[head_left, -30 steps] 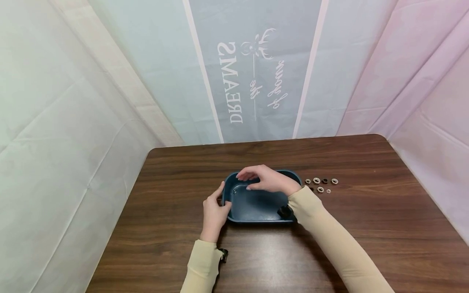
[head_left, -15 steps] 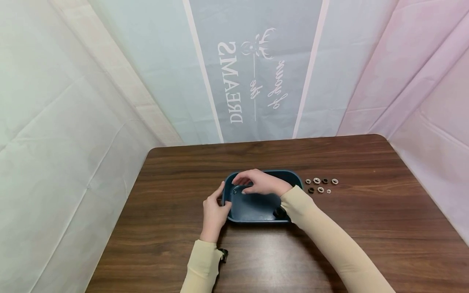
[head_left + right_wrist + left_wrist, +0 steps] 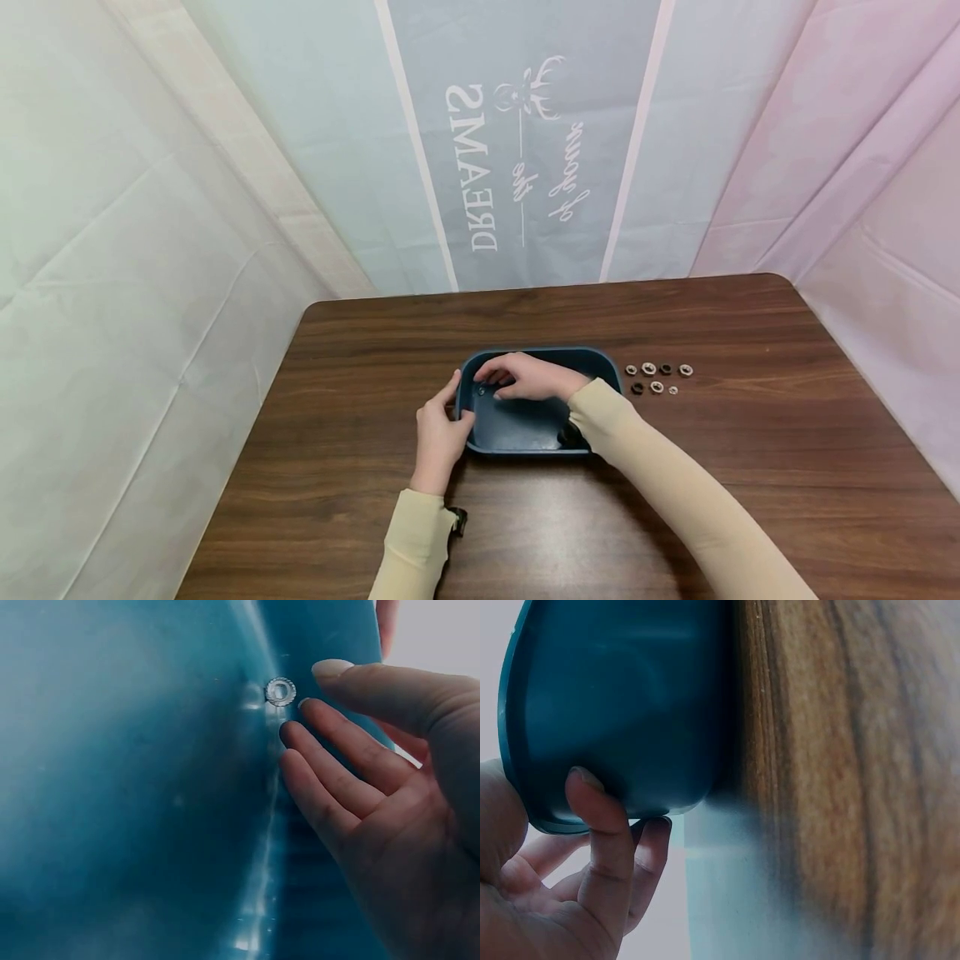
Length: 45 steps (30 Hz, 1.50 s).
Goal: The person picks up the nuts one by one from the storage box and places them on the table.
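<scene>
A dark blue plastic tray (image 3: 525, 425) with raised walls stands on the table. My left hand (image 3: 441, 429) grips its left end, the thumb over the rim and the other fingers along the outside; the left wrist view also shows this hand (image 3: 592, 877) at the tray's wall (image 3: 622, 697). Inside the tray, near its far left corner, lies one small silver flange nut (image 3: 280, 691) with a toothed edge. My right hand (image 3: 528, 377) reaches down into the tray. In the right wrist view its fingertips (image 3: 294, 736) are beside the nut, apparently without touching it.
Right of the tray, several small nuts lie in two rows on the brown wooden table (image 3: 360, 400), some silver (image 3: 648, 368) and some black (image 3: 666, 369). A printed cloth (image 3: 525, 167) hangs behind the table's back edge, and pale sheets hang at both sides.
My right hand has moved left and lower into the tray, toward the nut. The left hand and the tray have stayed in place.
</scene>
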Motion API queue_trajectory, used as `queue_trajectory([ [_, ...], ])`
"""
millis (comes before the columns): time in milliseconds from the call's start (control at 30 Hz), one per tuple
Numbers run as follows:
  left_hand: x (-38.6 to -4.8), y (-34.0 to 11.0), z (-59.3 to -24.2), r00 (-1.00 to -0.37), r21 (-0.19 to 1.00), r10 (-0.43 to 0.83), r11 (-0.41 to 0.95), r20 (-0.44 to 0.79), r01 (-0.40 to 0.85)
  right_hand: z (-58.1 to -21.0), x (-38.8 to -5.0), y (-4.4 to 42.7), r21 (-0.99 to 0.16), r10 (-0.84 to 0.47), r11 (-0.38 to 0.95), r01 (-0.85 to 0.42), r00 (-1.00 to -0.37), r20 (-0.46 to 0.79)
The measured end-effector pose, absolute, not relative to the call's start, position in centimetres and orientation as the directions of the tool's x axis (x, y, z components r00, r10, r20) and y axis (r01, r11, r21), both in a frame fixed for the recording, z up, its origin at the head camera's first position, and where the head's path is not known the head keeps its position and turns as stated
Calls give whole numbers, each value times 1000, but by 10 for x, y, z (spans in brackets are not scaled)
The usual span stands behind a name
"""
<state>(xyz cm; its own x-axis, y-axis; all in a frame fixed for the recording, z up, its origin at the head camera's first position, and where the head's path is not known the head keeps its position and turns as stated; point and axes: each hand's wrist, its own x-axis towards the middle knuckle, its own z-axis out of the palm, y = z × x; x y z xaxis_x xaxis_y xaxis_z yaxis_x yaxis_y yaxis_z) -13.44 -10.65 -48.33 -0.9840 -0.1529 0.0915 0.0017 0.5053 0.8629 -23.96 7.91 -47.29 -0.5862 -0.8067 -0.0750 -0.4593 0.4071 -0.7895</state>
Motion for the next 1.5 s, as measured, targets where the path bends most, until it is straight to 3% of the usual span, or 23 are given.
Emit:
queue_trajectory([
  [500, -135, -107, -483, -984, 866, -150, 500, 94, 6, -479, -240, 73, -778, -832, 416, -470, -543, -117],
  [867, -136, -106, -483, -984, 867, -154, 498, 91, 2, -482, -239, 72, -759, -867, 382, -527, -490, -96],
  [1500, -136, -106, -484, -983, 866, -155, 499, 100, 9, -487, -240, 67, -702, -887, 358, -616, -458, -50],
])
